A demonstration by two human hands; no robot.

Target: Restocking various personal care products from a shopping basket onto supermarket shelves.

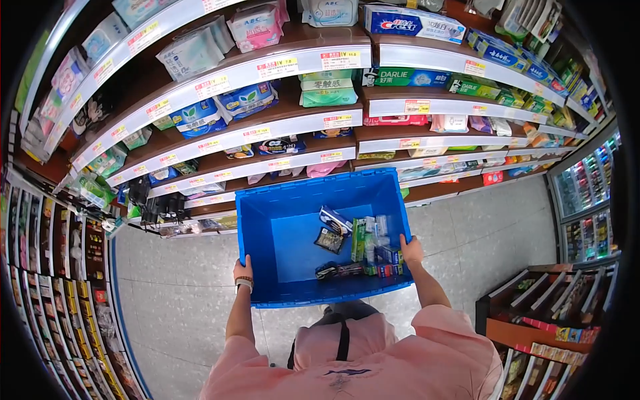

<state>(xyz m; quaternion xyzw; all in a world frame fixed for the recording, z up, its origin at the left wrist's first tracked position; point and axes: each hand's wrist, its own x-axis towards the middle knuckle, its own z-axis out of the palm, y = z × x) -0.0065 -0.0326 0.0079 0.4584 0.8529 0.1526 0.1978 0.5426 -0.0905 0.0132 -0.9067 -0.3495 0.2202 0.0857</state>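
A large blue plastic crate (320,190) is held out in front of my body, one hand at each short side. My left hand (243,271) grips its left wall, with the thumb over the rim. On the opposite side, my right hand (412,251) is closed on the right wall. Inside, most goods are gathered to the right: a green box (358,240), clear-looking packages (381,226) and several small boxes (390,255). A dark blue packet (335,221) and a black pouch (329,241) lie nearer the middle. Dark items (327,270) rest along the near wall.
Shelves ahead hold sanitary pad packs (197,117), a Crest toothpaste box (414,23) and Darlie boxes (405,77). Packed shelving (65,280) lines the left. A glass-door drinks cooler (587,200) and a low display rack (540,320) stand right. Grey tiled floor (170,300) lies below.
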